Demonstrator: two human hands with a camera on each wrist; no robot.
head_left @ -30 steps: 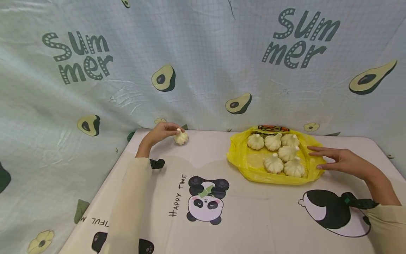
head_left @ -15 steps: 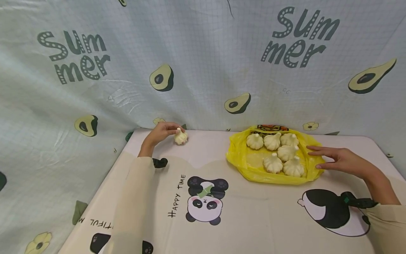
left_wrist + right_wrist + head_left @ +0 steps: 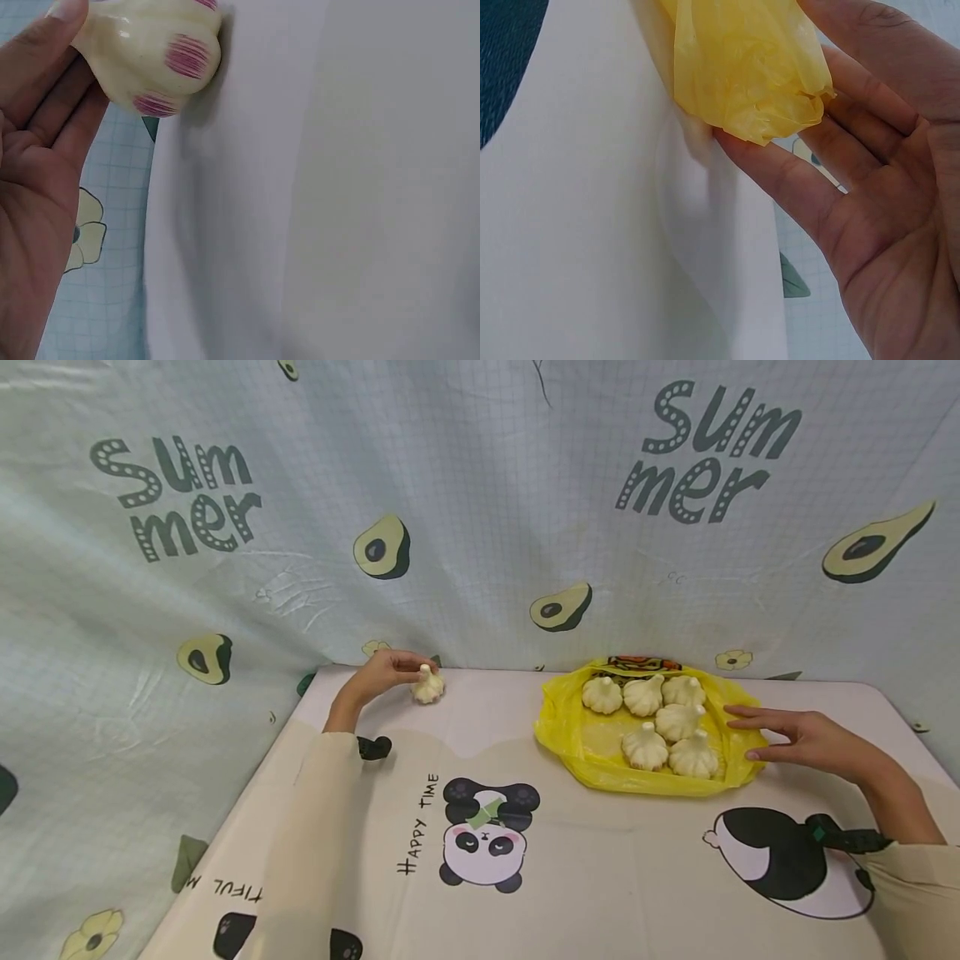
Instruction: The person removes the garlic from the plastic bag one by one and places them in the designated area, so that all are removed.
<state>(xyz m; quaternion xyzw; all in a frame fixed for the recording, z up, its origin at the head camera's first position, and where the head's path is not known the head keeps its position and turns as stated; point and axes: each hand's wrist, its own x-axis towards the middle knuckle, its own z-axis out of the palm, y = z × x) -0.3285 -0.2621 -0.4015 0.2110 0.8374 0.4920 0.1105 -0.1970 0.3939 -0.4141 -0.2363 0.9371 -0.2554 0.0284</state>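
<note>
At the table's back left, my left hand pinches a garlic bulb near its stem. The left wrist view shows the thumb on the neck of the bulb, purple streaks on its pale skin, and fingers behind it. A yellow plastic bag lies spread out on the right, its mouth facing up, with several garlic bulbs inside. My right hand rests at the bag's right rim, fingers long and spread. In the right wrist view its fingers touch the crumpled yellow plastic.
The table wears a cream cloth printed with pandas and lettering. Right behind it hangs a pale curtain with avocado prints, which also runs along the left side. Black straps circle both wrists.
Both hands stay in place, the left with the garlic bulb and the right at the bag. Only the head view shifts slightly.
</note>
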